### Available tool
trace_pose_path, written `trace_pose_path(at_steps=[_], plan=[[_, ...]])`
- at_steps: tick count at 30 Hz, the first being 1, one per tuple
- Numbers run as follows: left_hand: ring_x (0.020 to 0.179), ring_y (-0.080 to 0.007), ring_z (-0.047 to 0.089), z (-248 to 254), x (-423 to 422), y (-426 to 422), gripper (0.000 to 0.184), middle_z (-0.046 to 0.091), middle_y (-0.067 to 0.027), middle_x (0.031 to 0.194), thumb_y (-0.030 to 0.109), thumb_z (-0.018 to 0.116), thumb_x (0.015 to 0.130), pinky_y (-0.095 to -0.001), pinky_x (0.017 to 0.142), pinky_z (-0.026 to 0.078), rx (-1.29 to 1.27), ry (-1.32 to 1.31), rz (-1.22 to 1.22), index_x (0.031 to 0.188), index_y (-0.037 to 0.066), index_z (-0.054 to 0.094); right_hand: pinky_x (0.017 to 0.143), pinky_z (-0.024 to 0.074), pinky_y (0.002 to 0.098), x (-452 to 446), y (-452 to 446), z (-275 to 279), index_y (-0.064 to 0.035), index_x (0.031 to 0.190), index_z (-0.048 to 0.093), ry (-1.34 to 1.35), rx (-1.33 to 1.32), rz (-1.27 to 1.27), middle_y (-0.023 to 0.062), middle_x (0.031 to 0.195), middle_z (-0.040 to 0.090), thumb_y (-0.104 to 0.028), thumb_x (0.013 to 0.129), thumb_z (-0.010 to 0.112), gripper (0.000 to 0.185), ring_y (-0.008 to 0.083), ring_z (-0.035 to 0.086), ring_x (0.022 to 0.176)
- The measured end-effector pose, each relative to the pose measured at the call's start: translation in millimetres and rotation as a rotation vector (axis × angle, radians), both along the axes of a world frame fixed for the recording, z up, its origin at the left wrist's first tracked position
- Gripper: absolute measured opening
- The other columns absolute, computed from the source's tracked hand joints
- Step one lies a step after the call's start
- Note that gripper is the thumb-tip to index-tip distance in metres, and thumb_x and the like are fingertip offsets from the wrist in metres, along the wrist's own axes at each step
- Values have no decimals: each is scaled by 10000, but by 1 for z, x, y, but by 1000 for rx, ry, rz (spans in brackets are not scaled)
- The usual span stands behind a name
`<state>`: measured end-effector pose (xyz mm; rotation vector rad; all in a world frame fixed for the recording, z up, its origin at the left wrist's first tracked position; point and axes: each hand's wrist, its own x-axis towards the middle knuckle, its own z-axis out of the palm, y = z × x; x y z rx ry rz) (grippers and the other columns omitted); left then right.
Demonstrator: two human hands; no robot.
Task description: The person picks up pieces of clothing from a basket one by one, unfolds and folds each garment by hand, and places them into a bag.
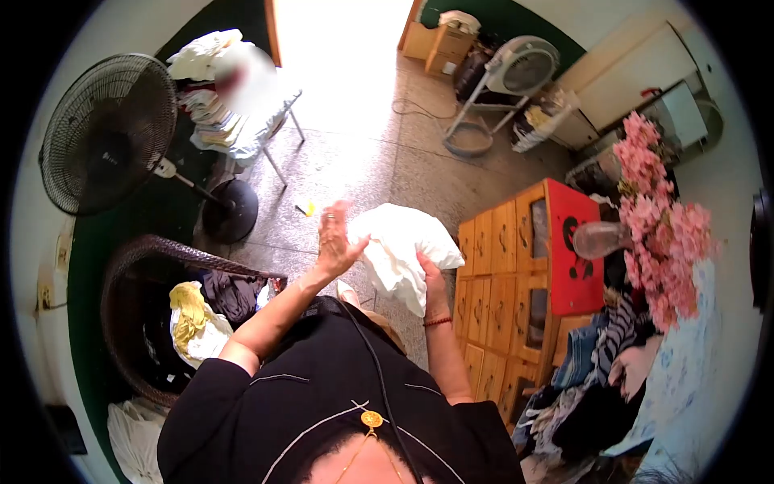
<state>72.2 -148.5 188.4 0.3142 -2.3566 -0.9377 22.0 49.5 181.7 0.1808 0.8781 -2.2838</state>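
A white cloth bundle (403,246), puffy and creased, is held up in front of my body. My right hand (435,282) grips its lower right side, with the thumb on top and a red bead bracelet at the wrist. On the other side, my left hand (337,242) is raised at the bundle's left edge with its fingers apart, slightly blurred by motion. The left thumb is close to the cloth; whether it touches cannot be told. The underside of the bundle is hidden.
A standing fan (109,137) and a wicker chair (129,282) with clothes are at left. Folded clothes lie on a table (270,121) behind. At right stand a wooden drawer cabinet (488,298), a glass vase (601,240) with pink flowers (645,169), and piled clothes (592,379).
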Motion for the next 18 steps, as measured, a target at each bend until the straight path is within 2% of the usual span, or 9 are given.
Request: trace_pose_path(at_steps=[2,4,6,9,11,12,14,16,18], plan=[[1031,-282,456,10,9,13,553,491,-146,1084,192,691,638,-408,893,341,-114,-52,-497,1115,32,462,843,430,276,19,15,-7,3,1140,482,45,117,-51,80,1098,522,-130,858,480,311,170,519,980],[978,-267,498,18,18,32,402,540,-115,1005,170,638,669,-391,867,357,-188,-73,-799,1040,66,520,827,431,260,36,33,-13,23,1070,527,29,171,-85,71,1034,549,-129,861,486,262,151,530,933],[944,-247,517,25,22,47,367,544,-102,980,126,604,651,-365,830,379,-266,-106,-893,1003,63,524,813,432,248,56,49,-1,25,1048,540,111,321,-97,62,1005,562,-132,858,492,251,144,542,895],[873,-226,537,18,21,79,345,540,-85,931,106,597,613,-348,758,404,-400,-93,-1046,945,59,519,781,446,251,90,75,9,17,1049,544,-31,231,-168,70,985,576,-135,853,498,252,139,553,873],[766,-217,518,27,25,92,224,511,-73,832,108,540,653,-346,674,392,-479,-45,-1093,864,48,495,755,463,259,111,80,31,15,1054,542,-41,255,-264,82,990,583,-146,838,521,271,152,565,864],[766,-217,518,28,29,101,224,511,-73,832,108,540,653,-346,674,392,-487,-19,-1136,864,48,495,755,463,259,119,86,32,15,1054,542,-32,256,-314,82,990,583,-146,838,521,271,152,565,864],[718,-214,513,30,34,122,178,503,-65,794,120,520,662,-343,646,389,-561,95,-1059,823,50,492,759,465,266,133,98,31,16,1064,535,-13,240,-364,85,1003,581,-151,828,535,289,164,570,867],[697,-215,513,40,38,144,159,506,-66,778,129,514,669,-336,648,393,-557,186,-1068,810,57,498,766,467,277,150,109,67,12,1078,526,-20,248,-437,93,1005,581,-154,825,539,302,172,574,871],[689,-219,514,48,41,163,167,512,-70,777,138,517,664,-329,659,395,-436,293,-1083,811,60,505,770,468,282,162,124,90,11,1087,519,-27,290,-528,102,1000,583,-162,827,538,312,179,578,868]])
